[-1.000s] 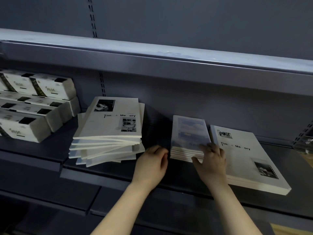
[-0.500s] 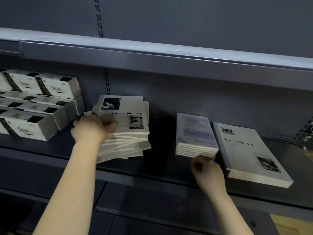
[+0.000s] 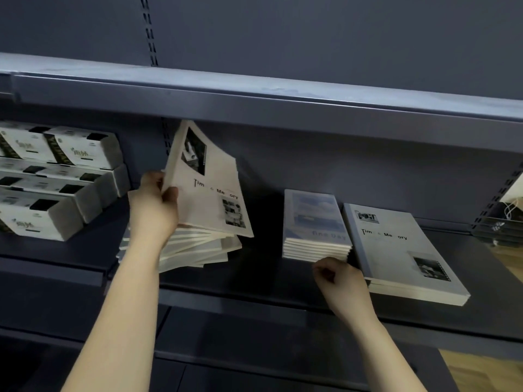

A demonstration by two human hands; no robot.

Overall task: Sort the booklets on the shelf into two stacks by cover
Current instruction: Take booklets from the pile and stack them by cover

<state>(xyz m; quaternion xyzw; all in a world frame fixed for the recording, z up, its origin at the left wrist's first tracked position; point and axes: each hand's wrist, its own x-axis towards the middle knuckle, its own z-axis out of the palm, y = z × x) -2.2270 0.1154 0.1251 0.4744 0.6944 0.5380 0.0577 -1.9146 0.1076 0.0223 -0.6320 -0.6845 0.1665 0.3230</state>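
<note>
My left hand grips the left edge of a white "Time & Memory" booklet, tilted up off a messy unsorted pile on the dark shelf. To the right stands a neat stack of narrow blue "Fine Day" booklets, and beside it a white "Time & Memory" stack. My right hand hovers loosely curled and holding nothing just in front of the blue stack.
White cartons with dark labels are stacked at the left of the shelf. An upper shelf overhangs closely above the lifted booklet. A lower shelf lies below. Wooden floor shows at the lower right.
My left hand moved from the shelf middle to the left pile and lifted its top booklet up on edge. My right hand drew back off the blue stack and curled.
</note>
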